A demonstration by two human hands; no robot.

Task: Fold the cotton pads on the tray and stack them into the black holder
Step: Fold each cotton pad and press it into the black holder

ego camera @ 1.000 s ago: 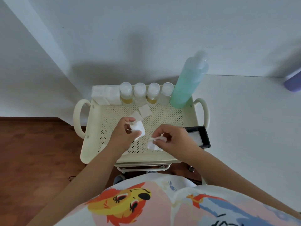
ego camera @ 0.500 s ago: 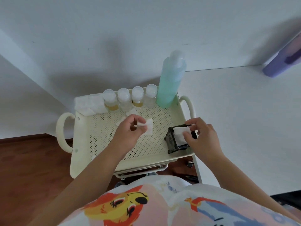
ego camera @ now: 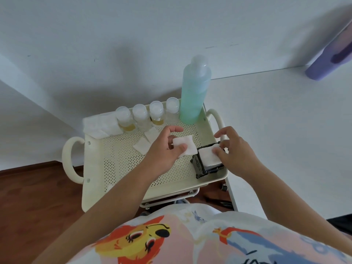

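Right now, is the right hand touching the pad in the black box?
Touching. The head view shows the right hand pressing fingertips onto the pad in the black box.

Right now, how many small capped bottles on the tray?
4, in a row along the tray's far edge: bottle one, bottle two, bottle three, bottle four beside the tall green bottle.

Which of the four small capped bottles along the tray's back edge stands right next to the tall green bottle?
The rightmost small bottle: it stands directly beside the tall green bottle, while the other three line up to its left, toward the white stack at the tray's corner.
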